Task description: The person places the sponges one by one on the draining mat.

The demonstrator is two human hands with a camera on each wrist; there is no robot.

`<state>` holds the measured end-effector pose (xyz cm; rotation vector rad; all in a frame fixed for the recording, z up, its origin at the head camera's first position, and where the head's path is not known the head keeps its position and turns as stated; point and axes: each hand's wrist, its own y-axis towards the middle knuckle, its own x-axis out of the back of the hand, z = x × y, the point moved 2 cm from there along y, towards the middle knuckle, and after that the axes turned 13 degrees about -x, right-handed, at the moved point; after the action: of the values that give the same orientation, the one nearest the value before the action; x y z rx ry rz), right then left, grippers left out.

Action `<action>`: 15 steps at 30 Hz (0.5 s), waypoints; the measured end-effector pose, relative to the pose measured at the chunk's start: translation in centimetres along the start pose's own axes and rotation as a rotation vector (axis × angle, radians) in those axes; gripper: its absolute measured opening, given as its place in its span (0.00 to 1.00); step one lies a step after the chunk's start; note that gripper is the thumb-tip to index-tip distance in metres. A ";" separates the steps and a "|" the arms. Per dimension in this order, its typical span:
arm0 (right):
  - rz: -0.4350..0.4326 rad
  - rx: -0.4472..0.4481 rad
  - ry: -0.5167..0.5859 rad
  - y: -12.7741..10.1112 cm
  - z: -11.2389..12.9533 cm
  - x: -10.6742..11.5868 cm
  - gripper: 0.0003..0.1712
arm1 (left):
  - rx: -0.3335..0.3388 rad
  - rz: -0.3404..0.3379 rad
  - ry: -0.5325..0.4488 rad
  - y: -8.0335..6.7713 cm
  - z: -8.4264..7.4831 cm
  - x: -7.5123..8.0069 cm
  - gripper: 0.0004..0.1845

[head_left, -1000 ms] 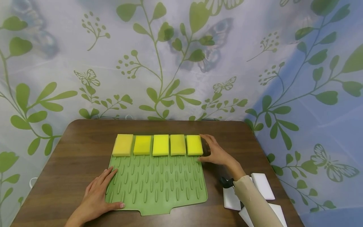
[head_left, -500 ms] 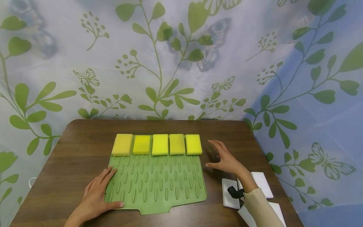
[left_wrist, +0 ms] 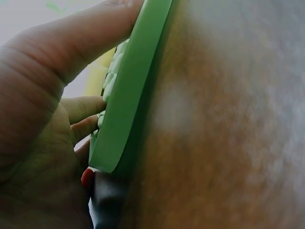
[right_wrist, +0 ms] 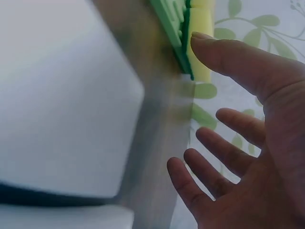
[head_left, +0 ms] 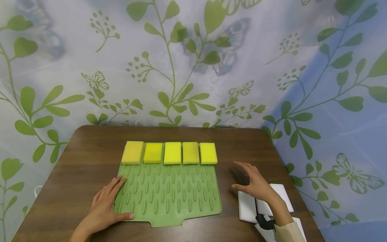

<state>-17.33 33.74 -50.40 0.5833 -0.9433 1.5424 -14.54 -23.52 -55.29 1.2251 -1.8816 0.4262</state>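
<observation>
1. The left hand [head_left: 104,210] lies flat with straight fingers on the near left corner of the green mat [head_left: 169,195], thumb along its front edge; it presses the mat and grips nothing.
2. In the left wrist view the thumb [left_wrist: 81,38] lies along the raised mat edge [left_wrist: 128,90] and the other fingers reach over the ribbed top.
3. The right hand [head_left: 257,183] hovers open above the brown table [head_left: 75,158], fingers spread and relaxed, holding nothing.
4. Five yellow sponges [head_left: 172,153] sit in a row along the mat's far edge, side by side.
5. The right-most sponge [head_left: 208,153] lies well apart from the right hand, beyond it and to its left.
6. White sponges [head_left: 246,210] lie on the table just below and behind the right hand; the nearest fills the left of the right wrist view [right_wrist: 62,95].
7. Whether the right hand touches a white sponge cannot be told.
</observation>
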 end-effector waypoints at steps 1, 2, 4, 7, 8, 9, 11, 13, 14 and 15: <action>-0.007 -0.010 0.001 -0.4 -0.2 0.0 0.55 | -0.001 -0.001 -0.001 0.0 0.0 0.0 0.69; -0.014 -0.012 -0.003 -0.8 -0.3 -0.1 0.54 | 0.000 0.001 0.001 0.0 -0.1 0.0 0.68; -0.032 -0.010 -0.008 -1.6 -0.5 -0.2 0.53 | 0.003 0.005 0.004 0.1 -0.1 0.0 0.69; -0.071 -0.005 -0.024 -2.7 -0.7 -0.4 0.52 | 0.006 0.008 0.001 0.1 -0.2 0.1 0.68; -0.084 -0.003 -0.035 -3.0 -0.7 -0.4 0.52 | 0.004 0.007 0.001 0.1 -0.2 0.1 0.68; -0.095 -0.001 -0.040 -3.3 -0.7 -0.5 0.52 | 0.000 0.005 0.003 0.1 -0.2 0.1 0.68; -0.113 -0.003 -0.053 -4.0 -0.9 -0.5 0.52 | -0.008 0.001 0.005 0.1 -0.2 0.1 0.69; -0.117 -0.013 -0.060 -4.6 -1.1 -0.4 0.53 | -0.012 -0.002 0.008 0.1 -0.2 0.1 0.69; -0.113 -0.018 -0.059 -4.8 -1.2 -0.4 0.53 | -0.011 -0.003 0.008 0.1 -0.2 0.1 0.69; -0.109 -0.025 -0.059 -5.1 -1.3 -0.4 0.53 | -0.011 -0.002 0.007 0.1 -0.2 0.1 0.69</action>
<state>-12.08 34.55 -50.20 0.6544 -0.9586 1.4207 -14.57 -23.43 -55.12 1.2166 -1.8744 0.4185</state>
